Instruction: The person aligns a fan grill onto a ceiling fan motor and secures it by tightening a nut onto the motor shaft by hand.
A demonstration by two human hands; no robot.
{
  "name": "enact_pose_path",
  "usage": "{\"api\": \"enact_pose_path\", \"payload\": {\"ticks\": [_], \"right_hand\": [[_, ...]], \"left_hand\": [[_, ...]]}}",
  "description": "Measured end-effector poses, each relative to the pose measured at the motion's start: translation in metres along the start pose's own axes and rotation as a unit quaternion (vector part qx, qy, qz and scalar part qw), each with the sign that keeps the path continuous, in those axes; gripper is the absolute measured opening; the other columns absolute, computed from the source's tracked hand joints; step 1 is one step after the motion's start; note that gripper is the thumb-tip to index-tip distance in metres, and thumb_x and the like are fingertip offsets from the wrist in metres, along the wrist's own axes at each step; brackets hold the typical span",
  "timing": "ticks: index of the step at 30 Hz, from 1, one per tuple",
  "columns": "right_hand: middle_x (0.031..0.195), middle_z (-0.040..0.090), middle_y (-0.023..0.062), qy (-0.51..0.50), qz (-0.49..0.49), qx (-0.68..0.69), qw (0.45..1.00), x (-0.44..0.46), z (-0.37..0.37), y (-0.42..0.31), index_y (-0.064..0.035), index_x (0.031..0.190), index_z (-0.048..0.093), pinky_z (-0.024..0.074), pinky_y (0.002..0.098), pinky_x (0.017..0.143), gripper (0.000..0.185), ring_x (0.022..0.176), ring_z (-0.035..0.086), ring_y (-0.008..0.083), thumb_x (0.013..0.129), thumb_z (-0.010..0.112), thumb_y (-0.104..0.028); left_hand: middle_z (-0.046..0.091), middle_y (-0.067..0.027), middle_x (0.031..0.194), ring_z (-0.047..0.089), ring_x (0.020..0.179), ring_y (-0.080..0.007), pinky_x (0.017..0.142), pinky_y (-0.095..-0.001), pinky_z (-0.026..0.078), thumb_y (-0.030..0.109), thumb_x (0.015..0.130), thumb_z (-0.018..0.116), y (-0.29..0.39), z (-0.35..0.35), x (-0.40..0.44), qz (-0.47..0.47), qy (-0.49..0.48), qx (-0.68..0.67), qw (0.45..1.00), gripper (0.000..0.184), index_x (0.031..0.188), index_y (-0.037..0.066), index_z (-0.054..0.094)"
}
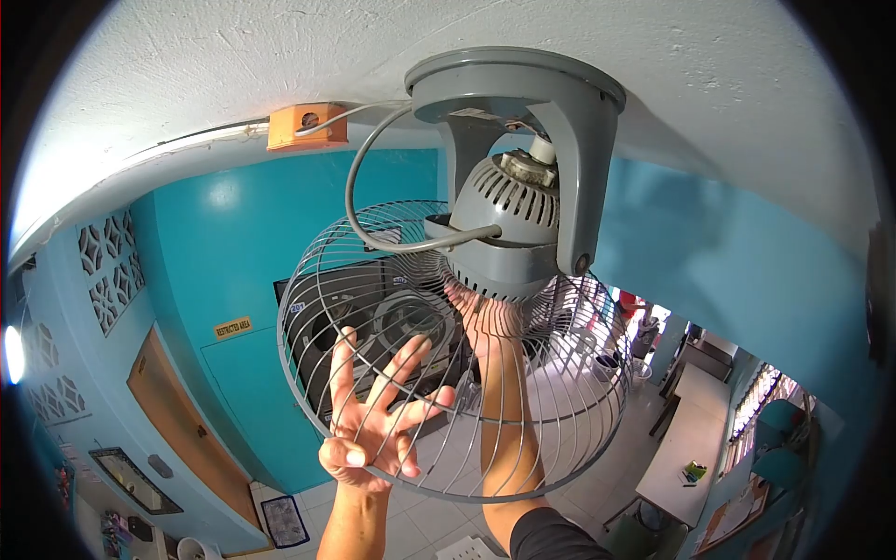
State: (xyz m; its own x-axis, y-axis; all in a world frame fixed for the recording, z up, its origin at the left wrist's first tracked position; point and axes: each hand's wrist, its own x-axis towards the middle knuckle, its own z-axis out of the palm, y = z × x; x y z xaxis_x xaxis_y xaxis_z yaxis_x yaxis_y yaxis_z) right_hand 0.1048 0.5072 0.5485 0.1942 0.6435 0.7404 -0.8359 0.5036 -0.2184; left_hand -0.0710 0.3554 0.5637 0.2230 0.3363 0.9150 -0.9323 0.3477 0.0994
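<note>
A grey fan point(509, 210) is mounted on the ceiling, with its motor housing tilted down. Its round wire guard point(579, 439) hangs around the motor's lower end; no blades show. My left hand point(378, 434) is at the guard's near-left rim, fingers spread among the wires and thumb touching the rim. Inside the guard, my right hand point(490, 322) reaches up to the underside of the motor. Its fingers are curled up against the hub area, and the wires and housing hide the fingertips. A thick grey cable point(355, 182) loops from the mount to the motor.
An orange box point(308, 127) with a cable sits where wall meets ceiling. Below are a teal wall point(261, 215), a dark equipment cabinet point(308, 359) behind the guard, and a brown door point(187, 420). A long white table point(686, 439) stands at right.
</note>
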Motion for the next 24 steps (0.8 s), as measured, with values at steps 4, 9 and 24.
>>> {"api": "enact_pose_path", "payload": {"ticks": [4, 9, 24], "right_hand": [[0.118, 0.038, 0.0183, -0.027, -0.050, -0.230, 0.972, -0.006, -0.056, 0.021, 0.0020, 0.114, 0.033, 0.0330, 0.0458, 0.094, 0.038, 0.103, 0.042, 0.0317, 0.088, 0.029, -0.024], [0.109, 0.045, 0.0121, -0.177, -0.109, 0.036, 0.978, -0.010, -0.036, 0.016, -0.0015, 0.112, 0.037, 0.0305, 0.0383, 0.095, 0.034, 0.099, 0.045, 0.0202, 0.089, 0.030, -0.026], [0.096, 0.051, 0.0224, 0.014, 0.204, 0.003, 0.979, 0.011, 0.010, -0.020, 0.0045, 0.110, 0.036, 0.0362, 0.0460, 0.086, 0.051, 0.085, 0.054, 0.0332, 0.087, 0.025, -0.039]], "left_hand": [[-0.015, -0.0275, 0.130, 0.017, 0.112, -0.0539, 0.064, -0.0501, 0.050, -0.006, 0.057, 0.042, -0.001, -0.002, -0.002, 0.002, 0.006, -0.006, 1.000, 0.097, 0.128, 0.028, -0.014], [-0.014, -0.0272, 0.130, 0.017, 0.112, -0.0543, 0.064, -0.0504, 0.050, -0.006, 0.057, 0.043, -0.004, 0.000, -0.003, 0.010, 0.020, -0.020, 1.000, 0.097, 0.129, 0.028, -0.013], [-0.013, -0.0278, 0.130, 0.018, 0.112, -0.0544, 0.063, -0.0485, 0.051, -0.005, 0.055, 0.042, -0.003, -0.002, -0.003, 0.012, 0.019, -0.006, 1.000, 0.098, 0.129, 0.028, -0.012]]}}
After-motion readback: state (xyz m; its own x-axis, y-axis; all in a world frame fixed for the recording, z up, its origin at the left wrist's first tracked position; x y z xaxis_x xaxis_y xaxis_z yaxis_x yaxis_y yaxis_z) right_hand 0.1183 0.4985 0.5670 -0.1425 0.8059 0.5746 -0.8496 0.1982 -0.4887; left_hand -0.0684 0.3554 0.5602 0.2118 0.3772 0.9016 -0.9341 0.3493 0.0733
